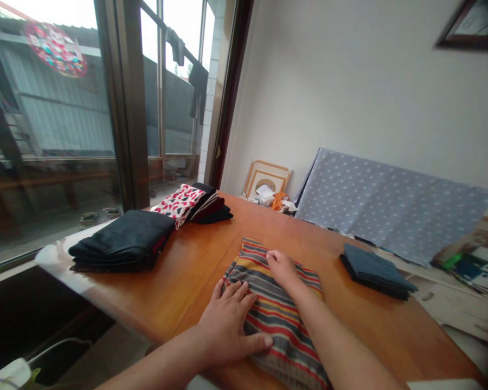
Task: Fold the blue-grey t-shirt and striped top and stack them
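Note:
A folded striped garment [284, 309] in red, grey and yellow lies on the wooden table in front of me, its beige edge toward me. My left hand [231, 319] rests spread on its left side, thumb reaching across the stripes. Near the far edge, my right hand [282, 266] is curled closed against the fabric. Whether any cloth is pinched inside those fingers is hidden.
Dark folded clothes [124, 241] are stacked at the table's left edge, beside a heart-print folded cloth [181, 203] and another dark pile [211, 208]. Folded blue-grey clothes [376, 268] lie right. Beyond the wooden table [203, 260] stands something under a dotted grey cover [390, 200].

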A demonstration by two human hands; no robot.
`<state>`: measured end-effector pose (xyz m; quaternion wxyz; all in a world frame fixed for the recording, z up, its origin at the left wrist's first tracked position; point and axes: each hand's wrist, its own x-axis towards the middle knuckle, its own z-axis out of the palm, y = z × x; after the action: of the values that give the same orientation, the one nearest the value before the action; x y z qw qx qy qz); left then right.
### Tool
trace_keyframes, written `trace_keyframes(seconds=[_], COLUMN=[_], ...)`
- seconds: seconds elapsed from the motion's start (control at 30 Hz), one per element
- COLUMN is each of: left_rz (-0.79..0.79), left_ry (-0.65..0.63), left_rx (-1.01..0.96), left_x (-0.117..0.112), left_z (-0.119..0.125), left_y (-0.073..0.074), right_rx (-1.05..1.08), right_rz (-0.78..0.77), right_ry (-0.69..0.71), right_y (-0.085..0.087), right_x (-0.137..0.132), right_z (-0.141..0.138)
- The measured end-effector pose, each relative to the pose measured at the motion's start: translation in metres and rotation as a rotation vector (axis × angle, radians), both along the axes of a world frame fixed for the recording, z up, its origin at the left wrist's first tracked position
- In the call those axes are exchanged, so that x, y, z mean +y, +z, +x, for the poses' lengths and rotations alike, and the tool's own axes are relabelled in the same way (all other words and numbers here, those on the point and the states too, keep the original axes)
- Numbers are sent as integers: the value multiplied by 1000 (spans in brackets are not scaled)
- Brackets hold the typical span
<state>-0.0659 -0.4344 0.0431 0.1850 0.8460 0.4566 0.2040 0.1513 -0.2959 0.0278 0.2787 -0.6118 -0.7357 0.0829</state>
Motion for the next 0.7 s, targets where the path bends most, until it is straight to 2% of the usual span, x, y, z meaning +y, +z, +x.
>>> trace_keyframes(seconds=[0.1,0.2,0.3,0.4,0.47,0.57,0.7], left_rz=[-93,-131,-107,-132,-138,-141,-189], left_ry=[16,207,463,623,663,637,552], left_rx=[-33,-86,-155,-96,-36,-10,-138], left_x=[29,82,141,184,200,213,220], left_z=[-2,2,12,23,28,30,29], left_y=[15,21,16,6,1,-6,-12], right_rx=[14,-9,-35,-50,-51,-28,48], right_rz=[43,102,115,105,98,101,111], right_ry=[-46,-62,-61,-71,-77,-73,-58], right_y=[-19,-31,-32,-28,-26,-24,-25], right_x=[-5,-9,-11,-12,-12,-12,-10], right_z=[2,-1,-3,-4,-4,-4,-2])
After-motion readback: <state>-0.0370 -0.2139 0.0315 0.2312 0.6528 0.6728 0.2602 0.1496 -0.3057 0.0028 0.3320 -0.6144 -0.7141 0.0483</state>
